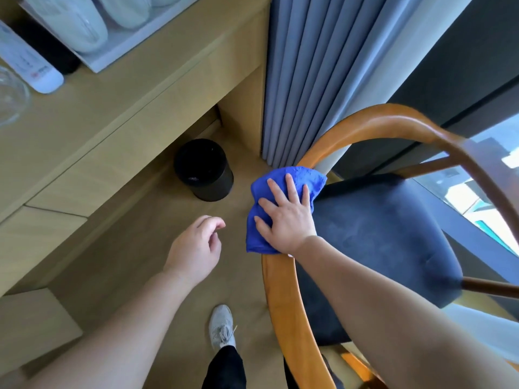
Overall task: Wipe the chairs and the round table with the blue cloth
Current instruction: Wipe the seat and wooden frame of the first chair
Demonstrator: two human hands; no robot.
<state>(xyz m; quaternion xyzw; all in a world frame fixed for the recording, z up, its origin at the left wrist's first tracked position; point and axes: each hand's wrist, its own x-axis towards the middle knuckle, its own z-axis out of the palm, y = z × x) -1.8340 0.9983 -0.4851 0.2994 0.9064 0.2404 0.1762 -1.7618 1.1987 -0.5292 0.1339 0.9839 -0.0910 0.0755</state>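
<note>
The chair (379, 228) stood upright on the floor, seen from above: a dark blue padded seat with rounded corners, ringed by a glossy orange-brown wooden rail (280, 299) that curved in one hoop around its back and sides. The blue cloth (259, 192), a soft, bright towel-like rag, lay bunched and folded over the left stretch of that rail, hiding the wood there, with its loose edges hanging down the outer side. The right hand (286, 217) lay flat on top of it, fingers spread, pressing it against the rail.
</note>
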